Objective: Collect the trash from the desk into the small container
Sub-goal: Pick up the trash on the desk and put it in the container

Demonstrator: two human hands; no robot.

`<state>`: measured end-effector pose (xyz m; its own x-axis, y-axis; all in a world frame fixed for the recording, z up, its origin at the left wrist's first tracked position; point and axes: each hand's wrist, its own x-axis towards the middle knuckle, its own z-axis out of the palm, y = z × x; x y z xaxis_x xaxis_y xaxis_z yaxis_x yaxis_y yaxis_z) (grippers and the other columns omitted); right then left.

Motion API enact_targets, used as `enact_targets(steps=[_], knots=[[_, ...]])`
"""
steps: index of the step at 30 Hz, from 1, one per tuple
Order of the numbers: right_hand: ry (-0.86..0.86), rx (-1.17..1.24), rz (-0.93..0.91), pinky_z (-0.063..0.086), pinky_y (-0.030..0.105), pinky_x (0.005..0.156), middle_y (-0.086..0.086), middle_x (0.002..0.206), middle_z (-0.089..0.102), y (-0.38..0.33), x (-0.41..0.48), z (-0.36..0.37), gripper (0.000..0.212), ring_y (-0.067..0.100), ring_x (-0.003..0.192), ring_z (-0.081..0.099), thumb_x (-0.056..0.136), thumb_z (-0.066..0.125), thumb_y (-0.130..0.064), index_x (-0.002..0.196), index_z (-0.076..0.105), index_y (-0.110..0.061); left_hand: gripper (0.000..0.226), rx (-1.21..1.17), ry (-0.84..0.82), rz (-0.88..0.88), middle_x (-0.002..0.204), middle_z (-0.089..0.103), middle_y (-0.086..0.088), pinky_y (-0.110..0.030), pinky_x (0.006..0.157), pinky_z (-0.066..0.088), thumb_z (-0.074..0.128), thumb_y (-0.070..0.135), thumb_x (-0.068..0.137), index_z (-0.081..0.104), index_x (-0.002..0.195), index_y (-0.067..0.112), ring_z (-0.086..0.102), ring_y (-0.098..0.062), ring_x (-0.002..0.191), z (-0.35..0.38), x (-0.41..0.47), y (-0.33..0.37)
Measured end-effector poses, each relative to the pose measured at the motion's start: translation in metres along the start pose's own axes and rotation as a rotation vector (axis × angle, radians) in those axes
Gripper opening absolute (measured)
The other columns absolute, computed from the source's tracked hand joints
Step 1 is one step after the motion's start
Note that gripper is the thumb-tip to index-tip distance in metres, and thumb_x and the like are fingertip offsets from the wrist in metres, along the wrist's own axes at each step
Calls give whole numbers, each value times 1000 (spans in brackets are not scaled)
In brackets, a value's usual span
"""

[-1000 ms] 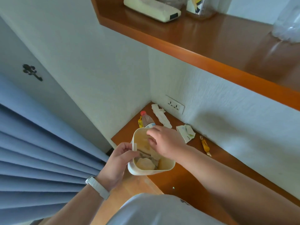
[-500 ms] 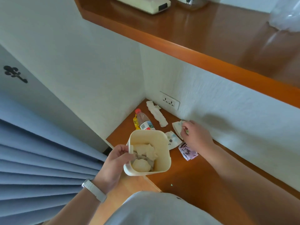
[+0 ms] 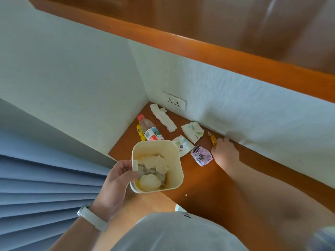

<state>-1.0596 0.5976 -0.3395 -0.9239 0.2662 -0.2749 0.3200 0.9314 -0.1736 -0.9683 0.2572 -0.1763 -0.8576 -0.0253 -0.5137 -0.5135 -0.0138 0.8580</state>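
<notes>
My left hand (image 3: 117, 180) grips the near-left rim of the small cream container (image 3: 178, 156), which holds crumpled tissue (image 3: 154, 161) and paper. On the wooden desk (image 3: 208, 187) behind it lie a plastic bottle with a red cap (image 3: 151, 130), a yellow wrapper (image 3: 139, 130), a twisted white tissue (image 3: 163, 117), two white packets (image 3: 193, 131) (image 3: 183, 147) and a purple packet (image 3: 201, 156). My right hand (image 3: 225, 153) reaches to the wall, palm down, fingertips on an amber wrapper (image 3: 212, 137). Its grip is hidden.
The desk sits in a corner between two white walls, with a socket plate (image 3: 174, 101) low on the back wall. A wooden shelf (image 3: 199, 49) overhangs the desk. Blue curtain folds (image 3: 45, 187) hang to the left.
My right hand left the container, passed the white packet and moved right to the amber wrapper by the wall. The left hand kept hold of the container. The view tilted down.
</notes>
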Motion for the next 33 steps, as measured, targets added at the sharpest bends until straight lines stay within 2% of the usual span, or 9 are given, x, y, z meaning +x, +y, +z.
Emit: enact_targets(steps=[5,11,14,17,21,25,27,29,33], knots=[[-13,47,-7,46,35,76,10,114,55,-15,4,-4,29,27,103,58,97,45,-28,119,52,-10,33,-50,50,6,98,70,-28,-45,81,54,62,13,71,59,101,-1,68,-35,84,2,-4,-6],[186,187,-104,48,34,63,3,93,54,-26,-5,-36,21,23,78,54,93,49,-32,98,60,-15,32,-64,35,22,96,70,-26,-41,75,55,63,14,72,59,101,0,68,-31,78,-3,-5,-9],[283,196,-206,48,34,57,-2,85,52,-41,-18,-65,19,19,74,53,94,51,-36,97,59,-19,35,-66,11,35,92,70,-23,-30,67,56,63,15,72,58,102,-1,68,-24,72,-6,-5,-9],[304,238,-253,42,29,52,-3,89,52,-52,-32,-91,21,17,70,53,93,55,-36,101,61,-18,38,-87,2,37,97,69,-27,-39,78,56,63,15,72,57,105,-4,67,-31,79,-9,-4,-7],[274,315,-459,36,23,49,-6,95,54,-73,-58,-114,24,10,61,50,91,62,-30,110,64,-15,39,-104,-4,58,101,64,-39,-44,83,51,63,15,72,57,105,-5,64,-36,83,-12,-3,-3],[265,351,-735,44,24,52,-8,97,54,-116,-92,-141,30,10,61,52,89,61,-33,113,63,-15,40,-102,-18,80,93,67,-26,-36,75,53,65,16,70,57,104,-3,67,-26,74,-16,-3,-2],[233,256,-908,40,21,50,-8,92,54,-139,-108,-154,28,8,60,49,87,57,-35,108,63,-16,41,-124,-17,83,90,67,-22,-36,76,53,66,17,68,57,103,-3,67,-25,75,-19,-3,-2],[180,54,-1019,44,24,50,-9,86,53,-160,-118,-159,24,10,63,50,87,55,-36,101,62,-18,38,-149,-13,80,88,68,-18,-36,77,53,66,17,68,57,100,-1,65,-27,78,-23,-5,-1],[99,-201,-1065,47,32,53,-6,81,43,-190,-125,-146,17,17,67,53,88,56,-33,93,55,-17,35,-175,-38,70,84,75,-8,-27,70,57,65,19,72,57,101,0,72,-21,78,-31,-11,0]])
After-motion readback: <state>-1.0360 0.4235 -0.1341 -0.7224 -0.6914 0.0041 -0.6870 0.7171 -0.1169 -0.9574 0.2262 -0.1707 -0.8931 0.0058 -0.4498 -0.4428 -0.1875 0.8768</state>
